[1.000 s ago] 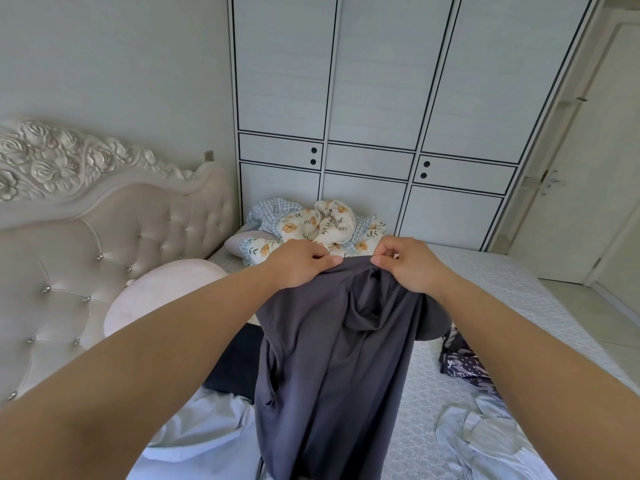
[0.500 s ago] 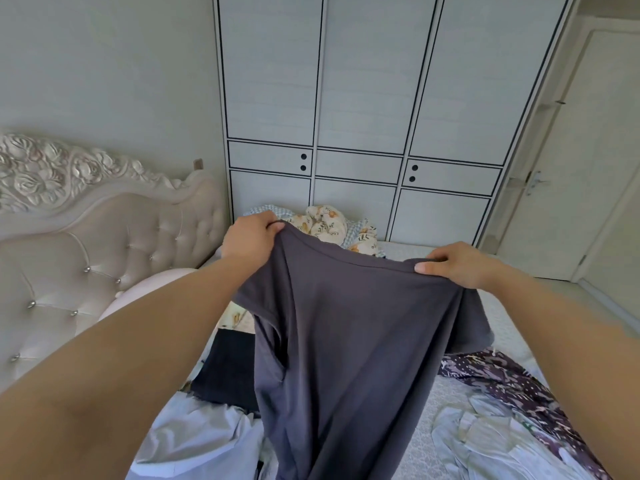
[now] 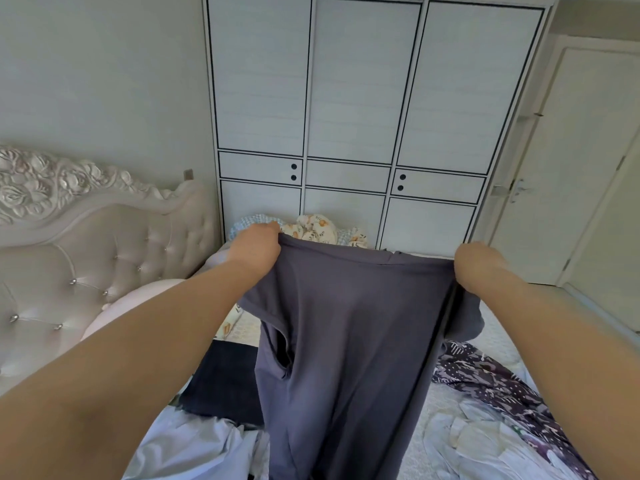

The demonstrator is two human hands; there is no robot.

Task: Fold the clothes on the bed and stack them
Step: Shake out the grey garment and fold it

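Ideally, both hands, left [image 3: 257,247] and right [image 3: 475,265], gripping the grey T-shirt [image 3: 349,341] shoulders, keep it taut and level above the bed [image 3: 491,327] before lowering.

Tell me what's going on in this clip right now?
A person is holding up a dark grey T-shirt by its shoulders, left hand and right hand each gripping a top corner, so it hangs spread above the bed. It is not yet folded. Other clothes lie loose on the bed below, including a patterned dark garment.
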